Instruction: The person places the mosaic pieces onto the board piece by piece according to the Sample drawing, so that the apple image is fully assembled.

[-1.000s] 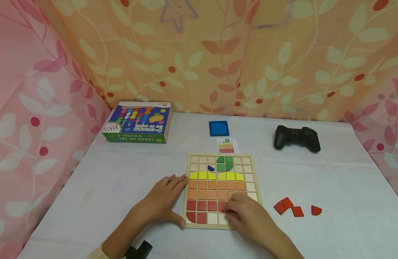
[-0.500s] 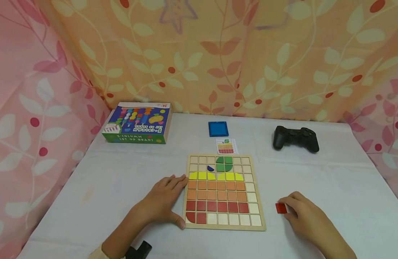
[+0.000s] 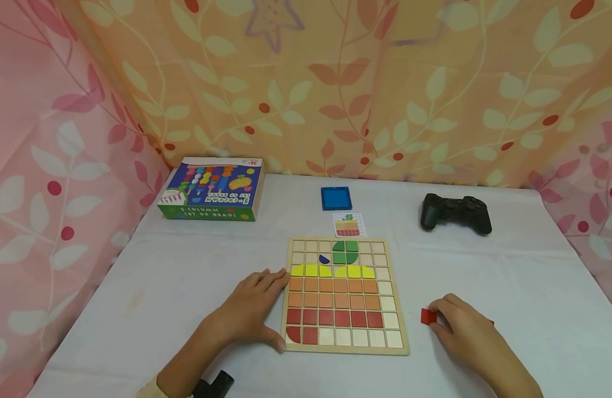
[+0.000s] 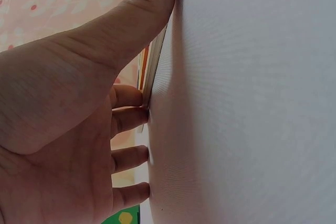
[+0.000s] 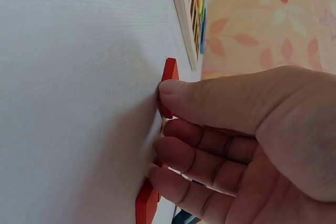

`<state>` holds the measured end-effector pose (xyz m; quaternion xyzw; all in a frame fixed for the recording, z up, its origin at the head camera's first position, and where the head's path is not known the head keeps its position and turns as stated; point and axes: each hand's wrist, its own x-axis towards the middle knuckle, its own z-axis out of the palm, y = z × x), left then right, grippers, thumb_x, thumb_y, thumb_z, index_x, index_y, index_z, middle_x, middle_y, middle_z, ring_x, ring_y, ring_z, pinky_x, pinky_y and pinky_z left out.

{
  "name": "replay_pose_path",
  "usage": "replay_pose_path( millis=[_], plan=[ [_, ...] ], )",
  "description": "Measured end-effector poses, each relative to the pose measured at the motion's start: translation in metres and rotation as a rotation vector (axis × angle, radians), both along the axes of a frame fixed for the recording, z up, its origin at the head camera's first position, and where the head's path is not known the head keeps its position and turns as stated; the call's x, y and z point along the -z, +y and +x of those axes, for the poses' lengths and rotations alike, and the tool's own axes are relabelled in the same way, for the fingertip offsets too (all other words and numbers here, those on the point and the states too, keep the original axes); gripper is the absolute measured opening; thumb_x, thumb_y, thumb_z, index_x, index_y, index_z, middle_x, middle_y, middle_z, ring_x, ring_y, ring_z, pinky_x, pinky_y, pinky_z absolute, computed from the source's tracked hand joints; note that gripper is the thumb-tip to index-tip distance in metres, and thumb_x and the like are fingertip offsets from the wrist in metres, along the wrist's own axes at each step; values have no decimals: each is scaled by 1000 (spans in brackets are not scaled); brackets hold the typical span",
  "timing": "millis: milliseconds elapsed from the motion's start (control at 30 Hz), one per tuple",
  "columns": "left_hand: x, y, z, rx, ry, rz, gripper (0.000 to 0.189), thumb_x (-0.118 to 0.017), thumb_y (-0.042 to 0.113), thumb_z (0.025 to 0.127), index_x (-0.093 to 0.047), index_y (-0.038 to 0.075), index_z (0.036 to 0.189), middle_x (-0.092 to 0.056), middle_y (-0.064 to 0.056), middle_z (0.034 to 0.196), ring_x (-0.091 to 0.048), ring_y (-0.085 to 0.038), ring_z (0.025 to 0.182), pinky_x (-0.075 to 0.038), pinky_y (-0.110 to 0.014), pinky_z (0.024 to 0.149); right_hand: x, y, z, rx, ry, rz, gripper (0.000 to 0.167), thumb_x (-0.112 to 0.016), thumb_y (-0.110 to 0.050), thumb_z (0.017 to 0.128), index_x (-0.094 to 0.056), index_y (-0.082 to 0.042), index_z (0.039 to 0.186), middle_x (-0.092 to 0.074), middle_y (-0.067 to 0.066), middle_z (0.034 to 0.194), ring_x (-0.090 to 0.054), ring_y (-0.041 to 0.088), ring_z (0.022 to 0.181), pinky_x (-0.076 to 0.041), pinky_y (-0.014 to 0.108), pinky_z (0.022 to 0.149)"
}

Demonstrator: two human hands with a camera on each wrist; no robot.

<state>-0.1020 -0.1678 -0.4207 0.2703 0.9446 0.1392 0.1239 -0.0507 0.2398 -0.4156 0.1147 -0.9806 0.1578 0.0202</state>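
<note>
The wooden grid board (image 3: 345, 349) lies flat on the white cloth. Its rows carry green, yellow, orange and red tiles and one small blue half-round piece (image 3: 324, 258). At the board's left edge rests my left hand (image 3: 248, 309), fingers extended and thumb spread toward the near corner. To the right of the board, my right hand (image 3: 472, 329) pinches a red square tile (image 3: 427, 316) between thumb and finger, low over the cloth. Another red tile (image 5: 147, 203) lies below the fingers in the right wrist view. Other loose red tiles are mostly hidden by this hand.
Beyond the board lie a pattern card (image 3: 349, 225) and a blue square tray (image 3: 336, 198). A bead-set box (image 3: 211, 190) stands at the back left, a black game controller (image 3: 456, 214) at the back right. Patterned curtains (image 3: 306, 110) border the table.
My right hand has left the board's red row and moved right to the loose red tiles, where it has taken hold of one. My left hand stays at the board's edge.
</note>
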Motion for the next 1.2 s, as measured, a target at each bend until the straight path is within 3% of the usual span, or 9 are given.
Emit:
replay_pose_path(
  millis=[167, 367, 533, 900, 1200],
  plan=[
    [0, 0, 0, 1, 4, -5, 130, -81, 76, 52, -37, 11, 155, -36, -9, 159, -29, -38, 144, -27, -58, 114, 1, -1, -3, 0, -50, -13, 23, -80, 0, 78, -68, -13, 92, -58, -6, 89, -52, 11, 78, -51, 34, 71],
    [-1, 0, 1, -11, -9, -5, 129, -82, 75, 52, -36, 12, 156, -35, -9, 159, -28, -38, 144, -26, -58, 114, -1, -4, -4, 18, -73, -38, 26, -81, 0, 78, -64, -16, 88, -56, -7, 85, -49, 10, 75, -48, 29, 66],
    [-2, 0, 1, -12, -17, -3, 129, -82, 74, 52, -36, 12, 156, -35, -9, 159, -27, -37, 144, -26, -58, 114, -3, -9, -3, 33, -90, -168, 27, -81, 1, 79, -63, -19, 85, -59, -14, 77, -50, 3, 68, -47, 24, 61],
    [-1, 1, 0, -11, -15, -7, 129, -82, 75, 52, -36, 13, 156, -35, -8, 160, -27, -37, 144, -26, -58, 114, -11, -24, -4, 139, -214, -406, 16, -79, -3, 84, -73, -16, 92, -70, -9, 86, -61, 6, 71, -53, 23, 67],
    [0, 1, 0, -14, -15, -10, 130, -82, 75, 52, -36, 13, 156, -35, -8, 160, -27, -37, 145, -27, -58, 114, -13, -51, -11, 112, -337, -502, 16, -77, -2, 85, -73, -15, 92, -68, -6, 84, -62, 12, 75, -54, 24, 69]
  ],
)
